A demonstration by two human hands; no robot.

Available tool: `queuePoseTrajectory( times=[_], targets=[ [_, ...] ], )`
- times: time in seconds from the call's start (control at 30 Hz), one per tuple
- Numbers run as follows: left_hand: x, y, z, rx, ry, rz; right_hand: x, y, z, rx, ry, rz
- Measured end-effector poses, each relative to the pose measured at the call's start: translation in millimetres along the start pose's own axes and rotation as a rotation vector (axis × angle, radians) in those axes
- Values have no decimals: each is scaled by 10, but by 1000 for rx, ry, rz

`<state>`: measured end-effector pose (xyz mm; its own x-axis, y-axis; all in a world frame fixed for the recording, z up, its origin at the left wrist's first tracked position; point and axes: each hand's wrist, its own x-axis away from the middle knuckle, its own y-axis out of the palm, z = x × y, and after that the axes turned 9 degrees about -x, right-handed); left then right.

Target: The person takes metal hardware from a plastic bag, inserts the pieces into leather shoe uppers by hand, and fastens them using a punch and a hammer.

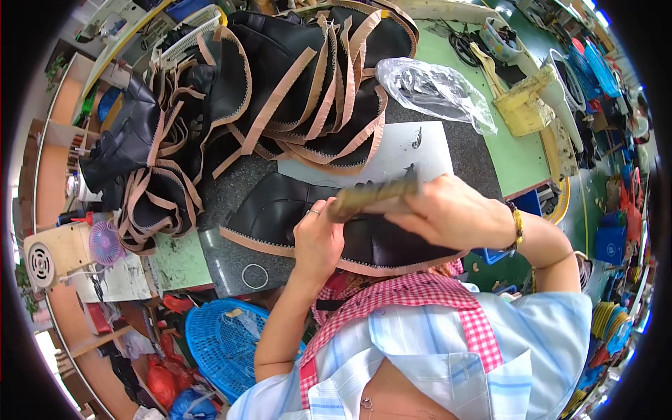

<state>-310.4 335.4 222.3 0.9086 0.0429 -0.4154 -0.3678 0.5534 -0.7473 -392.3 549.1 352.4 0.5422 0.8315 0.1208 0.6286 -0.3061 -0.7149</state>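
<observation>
While right hand (451,213) grips blurred tool (371,197), left hand (318,241), grip unclear, black uppers (297,91), clear bag (437,91) beyond

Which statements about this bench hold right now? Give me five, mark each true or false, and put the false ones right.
1. The black piece under the left hand and right hand has tan edging. True.
2. The yellow bracelet is on the left wrist. False: the yellow bracelet is on the right wrist.
3. The clear plastic bag lies farther from the person than the right hand. True.
4. The round blue basket is to the right of both forearms. False: the round blue basket is on the left, beside the left forearm.
5. A white sheet shows just beyond the black piece. True.
</observation>
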Motion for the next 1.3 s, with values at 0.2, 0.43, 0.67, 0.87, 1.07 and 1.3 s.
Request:
queuePoseTrajectory(
  times=[0.2,0.43,0.67,0.87,1.07,1.3],
  targets=[
    [47,-33,-31,570,-520,-76,331,189,285,-152,100,82],
    [-6,-148,64,700,-528,-151,305,344,493,-107,116,-8],
    [-7,-28,93,643,-553,-206,291,341,472,-101,111,-13],
    [-7,-9,87,692,-581,-206,297,346,484,-116,122,-8],
    [-16,1,83,679,-579,-195,281,325,464,-107,130,-14],
    [-45,5,84,676,-591,-232,384,213,590,-110,74,-72]
  ],
)
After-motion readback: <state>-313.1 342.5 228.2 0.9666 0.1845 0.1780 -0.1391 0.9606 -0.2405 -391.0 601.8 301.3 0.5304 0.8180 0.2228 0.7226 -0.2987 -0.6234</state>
